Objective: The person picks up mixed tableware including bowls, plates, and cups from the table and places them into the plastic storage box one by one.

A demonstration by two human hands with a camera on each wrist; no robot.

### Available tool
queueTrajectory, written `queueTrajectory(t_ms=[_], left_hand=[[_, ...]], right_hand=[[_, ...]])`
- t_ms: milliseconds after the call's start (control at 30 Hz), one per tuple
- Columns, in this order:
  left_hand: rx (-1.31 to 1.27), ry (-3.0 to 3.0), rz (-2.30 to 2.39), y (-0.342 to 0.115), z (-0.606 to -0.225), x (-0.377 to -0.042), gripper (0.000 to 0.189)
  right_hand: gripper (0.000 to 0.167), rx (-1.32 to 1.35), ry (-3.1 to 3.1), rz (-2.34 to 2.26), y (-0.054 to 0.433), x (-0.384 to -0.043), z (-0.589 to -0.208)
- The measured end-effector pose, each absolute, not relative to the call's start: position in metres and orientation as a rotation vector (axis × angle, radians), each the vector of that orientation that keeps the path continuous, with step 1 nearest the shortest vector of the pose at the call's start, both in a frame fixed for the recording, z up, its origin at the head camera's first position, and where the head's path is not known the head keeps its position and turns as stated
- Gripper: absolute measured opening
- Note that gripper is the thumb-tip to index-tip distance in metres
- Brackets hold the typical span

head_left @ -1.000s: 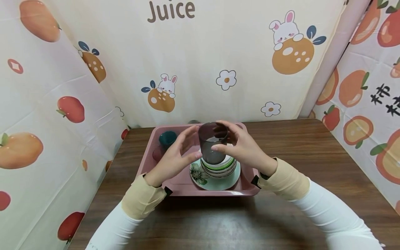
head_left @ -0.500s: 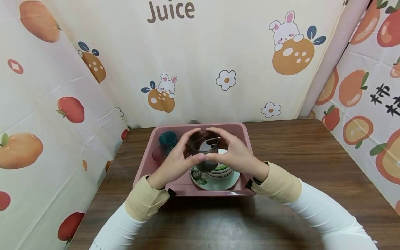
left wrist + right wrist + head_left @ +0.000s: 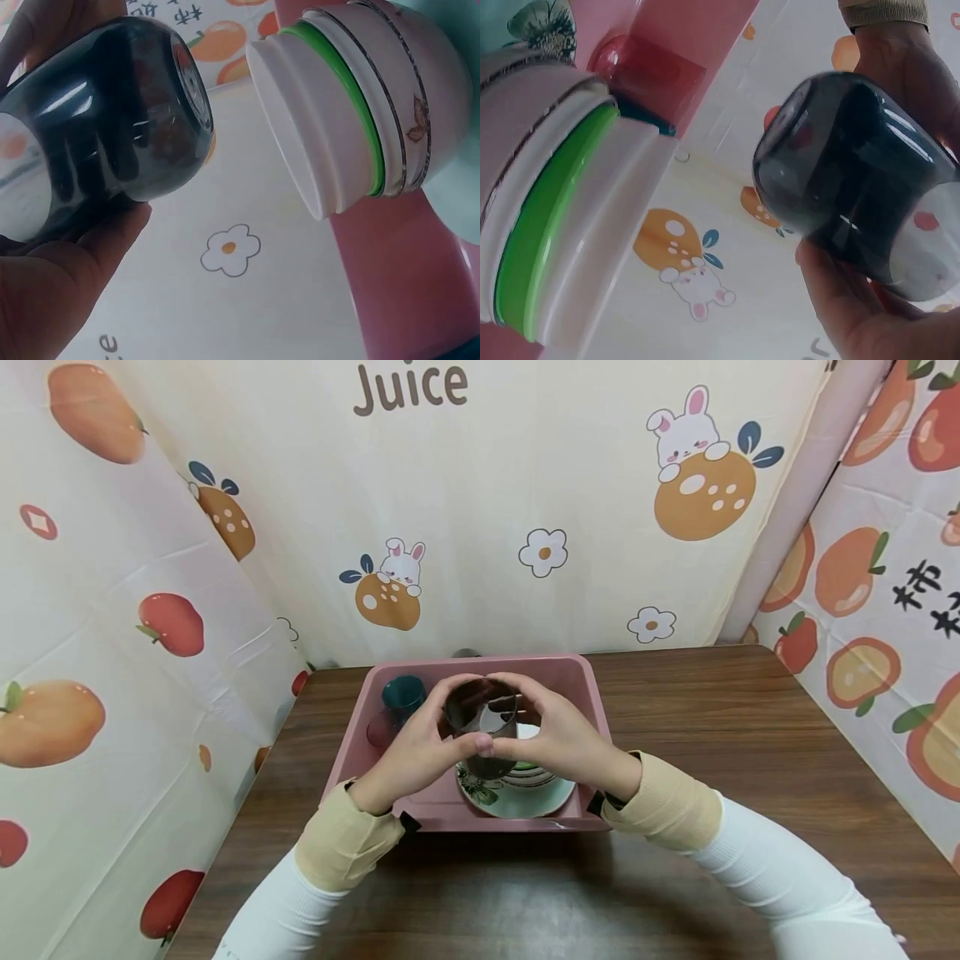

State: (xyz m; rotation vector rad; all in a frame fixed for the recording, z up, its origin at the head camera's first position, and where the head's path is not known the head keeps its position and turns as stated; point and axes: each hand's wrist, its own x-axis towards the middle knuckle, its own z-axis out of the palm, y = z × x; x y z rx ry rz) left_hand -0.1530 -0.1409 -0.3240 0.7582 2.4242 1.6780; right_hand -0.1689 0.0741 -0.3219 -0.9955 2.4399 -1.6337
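Observation:
Both hands grip a dark, see-through grey cup [image 3: 491, 768] above the pink tray [image 3: 558, 670]. My left hand [image 3: 420, 750] curls round its left side, and my right hand [image 3: 567, 741] round its right side. The thumbs meet at the front. In the left wrist view the rounded base of the cup [image 3: 127, 112] is apart from a stack of bowls [image 3: 330, 112]. The stacked bowls [image 3: 534, 774], white with a green band among them, stand on a pale green plate [image 3: 517, 807] with a flower print, partly hidden by the cup and right hand.
Inside the tray at the left stand a teal cup [image 3: 403, 692] and a clear reddish cup [image 3: 380, 732]. A small grey object [image 3: 466, 652] shows behind the tray's back rim. The brown wooden table [image 3: 697, 710] meets fruit-print curtains [image 3: 480, 527] at the back and sides.
The cup has moved left and slightly down, from over the bowls. The left hand, apart from the cup at first, has come round it, and the thumbs have met.

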Motion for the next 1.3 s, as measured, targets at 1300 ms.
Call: queueTrajectory(t_ms=[1300], left_hand=[[0.368, 2.796, 1.304, -0.21, -0.329, -0.155, 0.078]], right_hand=[[0.066, -0.562, 2.742, -1.517, 0.179, -0.203, -0.345]])
